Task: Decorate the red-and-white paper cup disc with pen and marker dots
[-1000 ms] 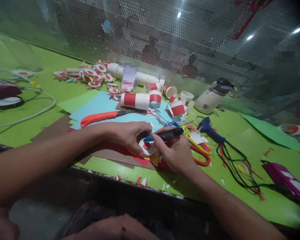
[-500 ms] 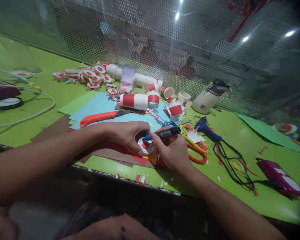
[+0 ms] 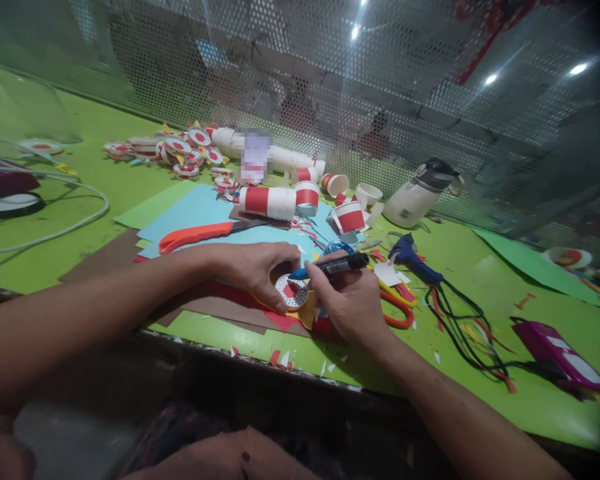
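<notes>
right hand [image 3: 347, 303] gripping marker [image 3: 336, 265], tip on disc [image 3: 291, 291]

Craft workshop: paper cups [image 3: 307, 195], scissors [image 3: 205, 233]

Both forearms are reaching inward, the left hand [image 3: 257, 270] pressing flat while the right hand [image 3: 347, 300] is curling (fingers pinched).
</notes>
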Demonstrator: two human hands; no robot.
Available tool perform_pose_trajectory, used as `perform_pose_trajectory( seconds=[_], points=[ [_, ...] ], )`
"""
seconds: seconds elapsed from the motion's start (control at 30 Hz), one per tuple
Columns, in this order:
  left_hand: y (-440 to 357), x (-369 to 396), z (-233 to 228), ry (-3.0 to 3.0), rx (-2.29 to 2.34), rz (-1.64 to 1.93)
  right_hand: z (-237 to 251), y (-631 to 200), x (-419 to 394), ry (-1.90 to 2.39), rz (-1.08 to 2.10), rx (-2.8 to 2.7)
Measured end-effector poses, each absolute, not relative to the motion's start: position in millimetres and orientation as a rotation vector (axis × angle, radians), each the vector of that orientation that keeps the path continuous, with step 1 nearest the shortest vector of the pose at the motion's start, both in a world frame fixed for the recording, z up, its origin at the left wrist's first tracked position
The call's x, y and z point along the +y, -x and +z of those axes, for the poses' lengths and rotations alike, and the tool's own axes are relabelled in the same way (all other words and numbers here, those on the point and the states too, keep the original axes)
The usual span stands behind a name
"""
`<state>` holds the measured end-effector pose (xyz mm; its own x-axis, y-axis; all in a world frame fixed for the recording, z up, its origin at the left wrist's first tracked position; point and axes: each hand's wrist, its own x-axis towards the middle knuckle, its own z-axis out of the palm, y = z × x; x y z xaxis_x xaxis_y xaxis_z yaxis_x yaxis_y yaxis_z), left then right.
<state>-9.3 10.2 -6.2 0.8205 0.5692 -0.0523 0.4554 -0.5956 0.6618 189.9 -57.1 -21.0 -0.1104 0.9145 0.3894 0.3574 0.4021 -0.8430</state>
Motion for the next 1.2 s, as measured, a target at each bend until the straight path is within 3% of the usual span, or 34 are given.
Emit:
perform_pose_trajectory(
  seconds=[1.2],
  points=[
    [11.6, 12.5, -6.9, -2.327, 0.703, 0.205, -25.9, -190.0, -55.0, 1.102, 0.567, -1.774]
  ],
)
